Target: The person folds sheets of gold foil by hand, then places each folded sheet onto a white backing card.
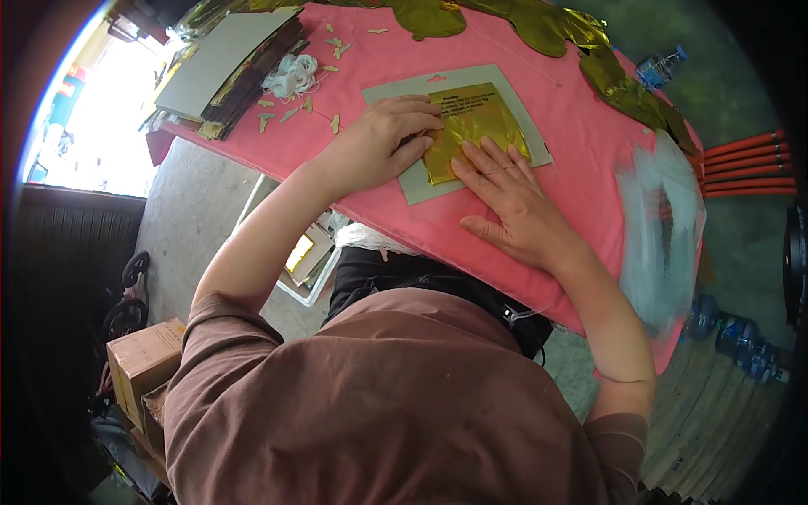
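A folded gold foil balloon (475, 118) with dark printed text lies on a grey card (383, 91) with a hanging slot in its top edge. My left hand (383, 139) rests at the foil's left side, fingers slightly bent and apart, their tips on its edge. Flat across the foil's lower right part lies my right hand (513, 198), fingers stretched and thumb out to the side. Both hands press from above. Part of the foil and card is hidden beneath them.
A pink cloth (581, 278) covers the table. Stacked cards (227, 67), white string (292, 76) and several small pale clips (335, 124) are at the left. Gold foil sheets (555, 29) line the far edge; clear plastic bags (661, 236) lie at the right.
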Demonstrator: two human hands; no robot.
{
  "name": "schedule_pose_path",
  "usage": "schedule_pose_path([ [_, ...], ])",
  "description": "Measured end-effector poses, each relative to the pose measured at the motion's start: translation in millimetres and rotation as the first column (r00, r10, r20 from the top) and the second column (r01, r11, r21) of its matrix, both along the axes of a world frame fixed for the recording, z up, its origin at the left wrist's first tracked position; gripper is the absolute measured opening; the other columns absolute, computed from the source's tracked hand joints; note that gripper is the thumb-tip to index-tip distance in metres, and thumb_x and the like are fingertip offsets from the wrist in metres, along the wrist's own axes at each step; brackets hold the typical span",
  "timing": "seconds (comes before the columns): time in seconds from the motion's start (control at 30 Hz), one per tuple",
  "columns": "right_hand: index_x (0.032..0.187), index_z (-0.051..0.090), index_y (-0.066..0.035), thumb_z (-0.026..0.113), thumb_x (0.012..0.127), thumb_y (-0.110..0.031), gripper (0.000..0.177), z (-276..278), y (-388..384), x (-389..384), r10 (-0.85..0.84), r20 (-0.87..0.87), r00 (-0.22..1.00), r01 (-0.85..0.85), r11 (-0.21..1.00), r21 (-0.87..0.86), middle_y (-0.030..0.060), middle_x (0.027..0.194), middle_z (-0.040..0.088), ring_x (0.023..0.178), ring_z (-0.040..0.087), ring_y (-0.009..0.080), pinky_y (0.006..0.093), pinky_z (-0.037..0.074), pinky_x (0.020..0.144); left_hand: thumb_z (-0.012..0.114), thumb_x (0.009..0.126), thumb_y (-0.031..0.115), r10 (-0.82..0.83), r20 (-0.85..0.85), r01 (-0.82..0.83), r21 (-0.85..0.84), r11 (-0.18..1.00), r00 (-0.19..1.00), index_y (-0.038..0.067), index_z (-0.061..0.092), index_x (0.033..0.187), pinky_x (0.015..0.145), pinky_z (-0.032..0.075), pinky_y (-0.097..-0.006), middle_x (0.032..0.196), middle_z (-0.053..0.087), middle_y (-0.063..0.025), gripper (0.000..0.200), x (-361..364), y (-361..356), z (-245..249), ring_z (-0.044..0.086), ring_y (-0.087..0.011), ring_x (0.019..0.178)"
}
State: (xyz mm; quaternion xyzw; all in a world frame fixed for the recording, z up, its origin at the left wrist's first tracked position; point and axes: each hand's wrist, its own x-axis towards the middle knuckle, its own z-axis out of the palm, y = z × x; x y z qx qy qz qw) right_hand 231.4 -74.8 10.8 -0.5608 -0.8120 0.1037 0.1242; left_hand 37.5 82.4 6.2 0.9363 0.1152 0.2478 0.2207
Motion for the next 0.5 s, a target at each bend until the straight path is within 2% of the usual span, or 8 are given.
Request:
schedule_pose_path([
  [0.33, 0.142, 0.034, -0.011, 0.054, 0.088, -0.04, 0.064, 2.4, -7.7, 1.3, 0.0, 0.006, 1.0, 0.0, 1.0, 0.012, 0.0124, 0.149, 0.027, 0.139, 0.02, 0.0306, 0.0466, 0.01, 0.114, 0.057, 0.082, 0.003, -0.001, 0.007, 0.001, -0.027, 1.0, 1.0, -0.003, 0.061, 0.106, 0.096, 0.042, -0.0397, 0.119, 0.057, -0.018, 0.025, 0.5, -1.3, 0.5, 0.05, -0.0336, 0.116],
  [0.4, 0.135, 0.043, -0.008, 0.06, 0.086, -0.032, 0.057, 3.1, -9.5, 1.4, -0.01, -0.052, 0.999, 0.016, 0.994, 0.112, 0.0145, 0.142, 0.038, 0.136, 0.03, 0.03, 0.0462, 0.018, 0.113, 0.059, 0.08, 0.007, 0.013, 0.072, -0.01, -0.036, 0.999, 0.997, -0.002, 0.063, 0.1, 0.095, 0.043, -0.0406, 0.112, 0.059, -0.0192, 0.022, 1.0, -2.2, 0.2, 0.053, -0.0344, 0.112],
  [0.43, 0.135, 0.043, -0.008, 0.06, 0.086, -0.032, 0.057, 4.9, -10.4, 2.4, -0.009, -0.052, 0.999, 0.014, 0.994, 0.112, 0.0145, 0.142, 0.038, 0.136, 0.03, 0.03, 0.0462, 0.018, 0.113, 0.059, 0.08, 0.007, 0.014, 0.072, -0.012, -0.035, 0.999, 0.997, -0.002, 0.063, 0.1, 0.095, 0.043, -0.0406, 0.112, 0.059, -0.0192, 0.022, 1.2, -2.1, 0.5, 0.053, -0.0344, 0.112],
  [0.5, 0.118, 0.057, -0.003, 0.067, 0.081, -0.019, 0.041, 12.2, -12.4, 5.9, 0.005, -0.08, 0.997, 0.02, 0.952, 0.306, 0.015, 0.122, 0.056, 0.117, 0.051, 0.031, 0.0426, 0.039, 0.1, 0.058, 0.08, 0.006, 0.006, 0.115, -0.013, 0.061, 0.998, 0.993, -0.003, 0.062, 0.1, 0.092, 0.044, -0.0411, 0.11, 0.06, -0.0173, 0.022, 1.6, -1.9, 1.1, 0.053, -0.0347, 0.11],
])
